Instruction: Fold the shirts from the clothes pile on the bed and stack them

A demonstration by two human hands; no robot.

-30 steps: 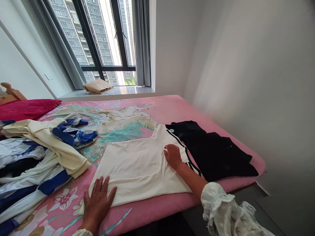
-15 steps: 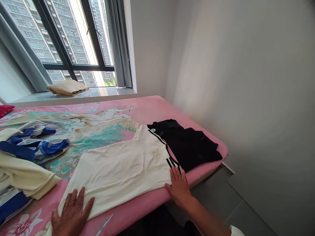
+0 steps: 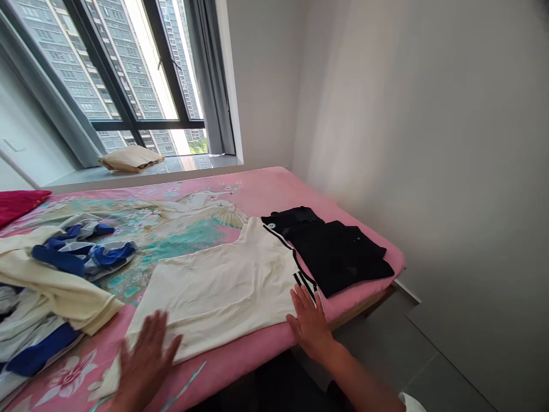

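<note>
The right hand (image 3: 309,323) lies palm down at the near right corner of a cream garment (image 3: 214,292), its fingers extended and fairly close together over the black stripes, the thumb held out to the side near the garment's front edge. The left hand (image 3: 148,355) is at the near left corner, fingers extended and the thumb wide of them; it is a little blurred, and whether the palm bears on the cloth or hovers just over it cannot be told. Neither hand appears to pinch any fabric. The garment lies flat between and beyond the two hands, its long axis running left to right across the person's front, with the right end slightly farther away. Its near edge runs roughly from one hand to the other, so each hand is nearest its own end: the left by the plain end, the right by the end with dark trim. Just beyond that trimmed end lie black clothes (image 3: 338,252), folded flat near the corner of the bed (image 3: 261,186). Past the left hand, on the far left, are a rumpled pale yellow garment (image 3: 60,286) and a blue-and-white garment (image 3: 86,252), both apart from the cream one.
</note>
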